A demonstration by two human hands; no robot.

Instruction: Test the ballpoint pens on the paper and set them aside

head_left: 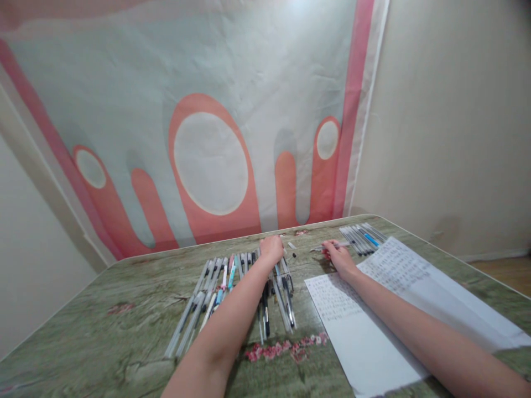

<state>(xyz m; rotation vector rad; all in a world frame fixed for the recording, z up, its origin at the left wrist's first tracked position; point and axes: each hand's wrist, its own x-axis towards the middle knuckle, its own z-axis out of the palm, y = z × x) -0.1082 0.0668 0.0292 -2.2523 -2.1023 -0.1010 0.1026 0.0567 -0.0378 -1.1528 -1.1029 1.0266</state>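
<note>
My right hand (pixel 338 258) is closed around a slim clear pen (pixel 346 244) and hangs just beyond the top of a handwritten sheet. My left hand (pixel 271 249) is curled over the far ends of a group of pens (pixel 283 296); its fingertips are turned away, so whatever they grip is hidden. Between the two hands lie a small black piece (pixel 294 255) and a small whitish piece (pixel 291 245). More pens (pixel 211 276), mostly clear with a few pink, white and blue ones, lie side by side left of my left forearm, which covers part of them.
Two overlapping sheets of paper (pixel 365 342) with handwriting lie at the right, under my right forearm. Behind them is another row of pens (pixel 360 239), one bright blue. The green wood-patterned table (pixel 103 331) ends at a patterned hanging cloth (pixel 265 110) and walls.
</note>
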